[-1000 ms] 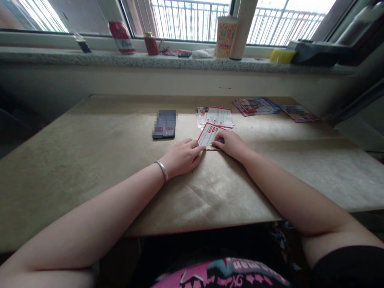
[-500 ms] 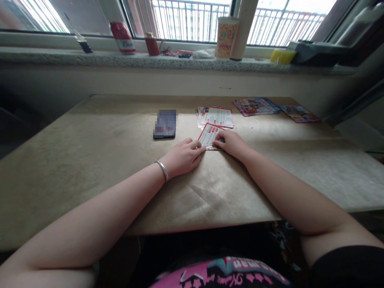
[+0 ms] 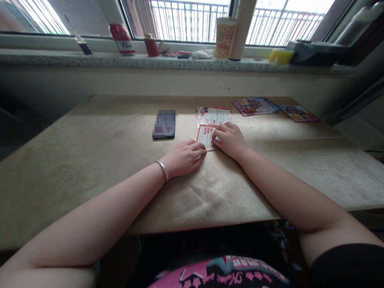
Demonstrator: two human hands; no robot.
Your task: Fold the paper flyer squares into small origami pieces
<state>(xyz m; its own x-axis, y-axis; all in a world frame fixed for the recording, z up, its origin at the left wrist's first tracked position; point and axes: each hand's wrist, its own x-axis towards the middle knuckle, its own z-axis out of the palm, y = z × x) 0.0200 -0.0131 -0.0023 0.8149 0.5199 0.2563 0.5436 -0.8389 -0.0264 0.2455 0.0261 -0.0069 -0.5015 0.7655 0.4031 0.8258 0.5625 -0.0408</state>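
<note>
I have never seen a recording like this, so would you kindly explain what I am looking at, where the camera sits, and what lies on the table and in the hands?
There is no machine here: a person works with two bare hands. Every picture comes from one camera worn on that person's head, looking forward and down. The left hand touches the near corner of a red-and-white card with its fingers; the right hand lies on top of that card. Whether either grips it is unclear. On the paper-covered table lie more cards just behind, a dark phone to the left, and two colourful booklets far right. A can and a cup stand on the windowsill.
</note>
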